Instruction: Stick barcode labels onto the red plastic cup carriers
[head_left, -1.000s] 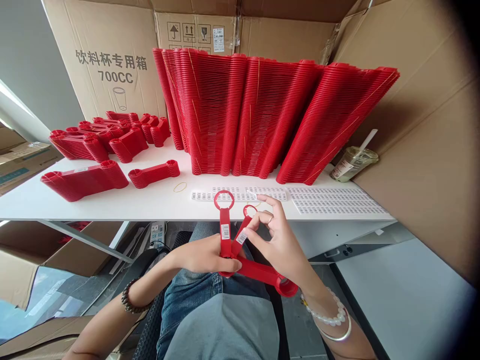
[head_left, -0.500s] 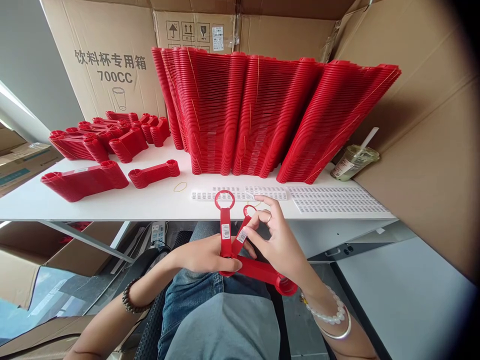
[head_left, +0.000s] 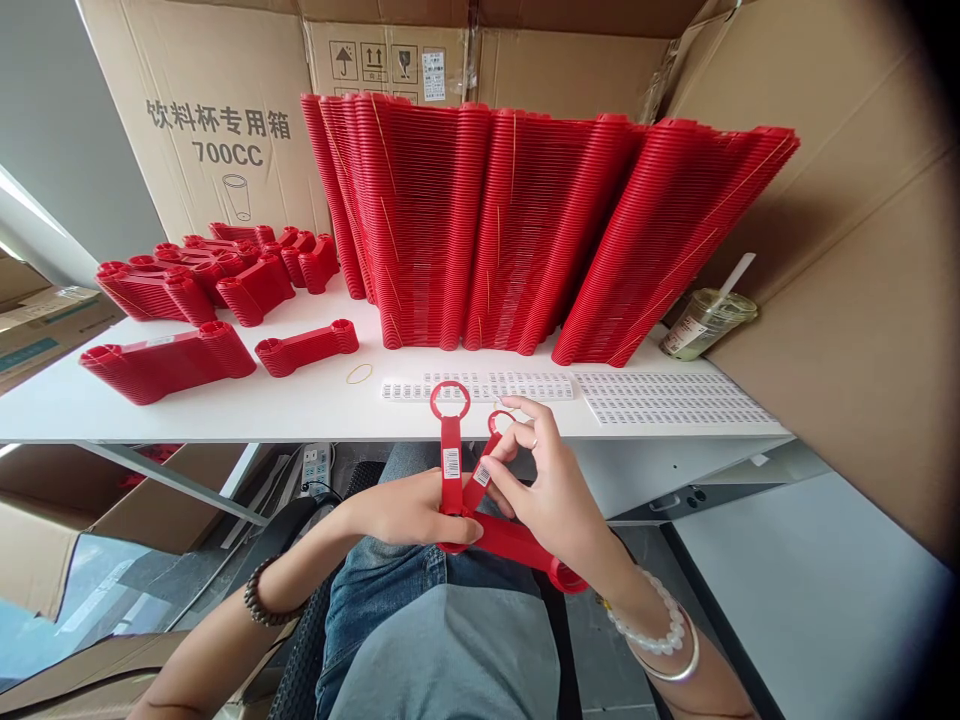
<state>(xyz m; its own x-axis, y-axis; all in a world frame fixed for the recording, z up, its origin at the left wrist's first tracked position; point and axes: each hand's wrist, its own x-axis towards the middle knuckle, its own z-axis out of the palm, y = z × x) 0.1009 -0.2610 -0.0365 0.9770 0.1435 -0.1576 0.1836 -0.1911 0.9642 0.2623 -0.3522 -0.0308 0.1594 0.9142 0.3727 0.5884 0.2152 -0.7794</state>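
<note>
My left hand (head_left: 416,508) is closed around the near ends of several red plastic strips with ring ends, held above my lap. One strip (head_left: 450,440) points up toward the table and has a white barcode label (head_left: 451,463) on its flat middle. A second strip (head_left: 475,490) slants to the right, also with a barcode label (head_left: 482,473). My right hand (head_left: 536,460) pinches this second strip, its thumb at the label and its other fingers partly hidden. Below both hands, a nested stack of the same strips (head_left: 514,541) extends to the right.
On the white table (head_left: 315,415) lie label sheets (head_left: 675,398), a label strip (head_left: 405,390) and a rubber band (head_left: 359,374). Tall red stacks (head_left: 427,230) stand behind, smaller bundles (head_left: 169,360) at left. A drink cup (head_left: 694,335) stands at right, against cardboard.
My right hand has shifted very slightly, its thumb and fingertips staying at the second strip's label. The left hand's hold looks the same.
</note>
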